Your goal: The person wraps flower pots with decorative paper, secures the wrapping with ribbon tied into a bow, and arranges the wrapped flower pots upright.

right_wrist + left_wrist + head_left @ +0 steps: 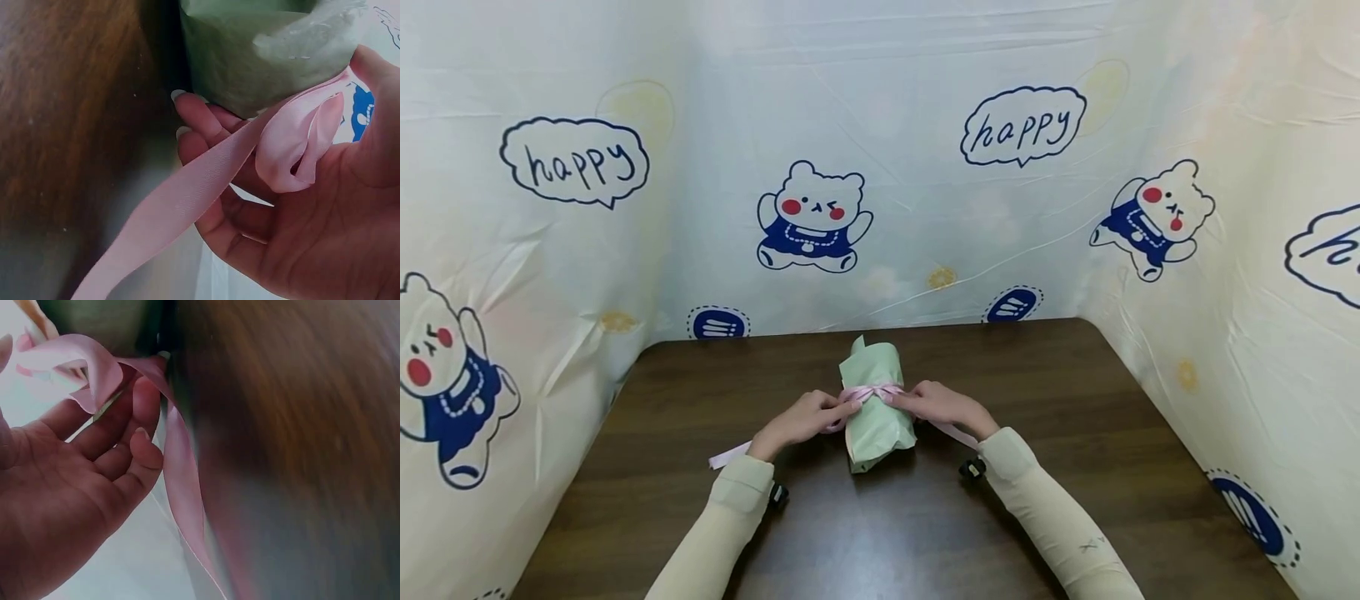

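Note:
A bundle wrapped in pale green paper (882, 429) lies upright to the view at the table's middle, with a pink satin ribbon (874, 390) tied round it. On its left side my left hand (808, 415) holds the ribbon at the knot, thumb over the front. From the right, my right hand (949, 406) grips the ribbon there too. The left wrist view shows a ribbon loop (103, 372) by the curled fingers, and a long tail hanging past them. In the right wrist view another ribbon loop (290, 153) sits inside the hand, its tail crossing the fingers.
The dark wooden table (865, 542) spreads around the bundle. A printed curtain (917, 200) with bears and lettering encloses its back and sides. One ribbon tail (730, 455) reaches out left past the wrist, another (953, 433) to the right. Small black devices sit at both wrists.

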The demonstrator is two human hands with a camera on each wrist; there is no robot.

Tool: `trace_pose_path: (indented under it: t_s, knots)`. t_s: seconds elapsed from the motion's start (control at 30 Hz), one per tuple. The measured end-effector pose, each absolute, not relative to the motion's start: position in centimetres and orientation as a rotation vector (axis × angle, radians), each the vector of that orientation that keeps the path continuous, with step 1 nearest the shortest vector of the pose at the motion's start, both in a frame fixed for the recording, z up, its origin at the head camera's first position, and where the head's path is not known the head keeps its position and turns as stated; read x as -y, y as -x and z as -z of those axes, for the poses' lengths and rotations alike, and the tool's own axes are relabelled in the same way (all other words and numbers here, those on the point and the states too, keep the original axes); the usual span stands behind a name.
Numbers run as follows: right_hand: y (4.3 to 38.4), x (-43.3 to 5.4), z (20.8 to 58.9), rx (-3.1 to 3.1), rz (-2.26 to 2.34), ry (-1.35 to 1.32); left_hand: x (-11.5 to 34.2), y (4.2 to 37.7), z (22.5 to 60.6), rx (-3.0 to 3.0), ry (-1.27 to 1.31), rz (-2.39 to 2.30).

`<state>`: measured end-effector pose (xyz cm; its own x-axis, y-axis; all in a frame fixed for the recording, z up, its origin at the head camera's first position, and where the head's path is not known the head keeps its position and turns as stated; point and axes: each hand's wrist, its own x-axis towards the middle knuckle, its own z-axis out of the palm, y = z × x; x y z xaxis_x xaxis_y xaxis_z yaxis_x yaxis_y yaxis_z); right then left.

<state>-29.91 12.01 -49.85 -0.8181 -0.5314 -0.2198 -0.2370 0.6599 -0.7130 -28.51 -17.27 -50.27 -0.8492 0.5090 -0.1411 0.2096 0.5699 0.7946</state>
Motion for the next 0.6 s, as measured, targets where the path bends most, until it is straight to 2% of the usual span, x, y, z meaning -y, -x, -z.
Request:
trace_pose_path:
  t_s: [0.6]
  knots:
    - [29.6,-11.9,49.8,-2.44,1.097,0.531,15.5,28.5,51.4,-2.435,-0.477,-1.378]
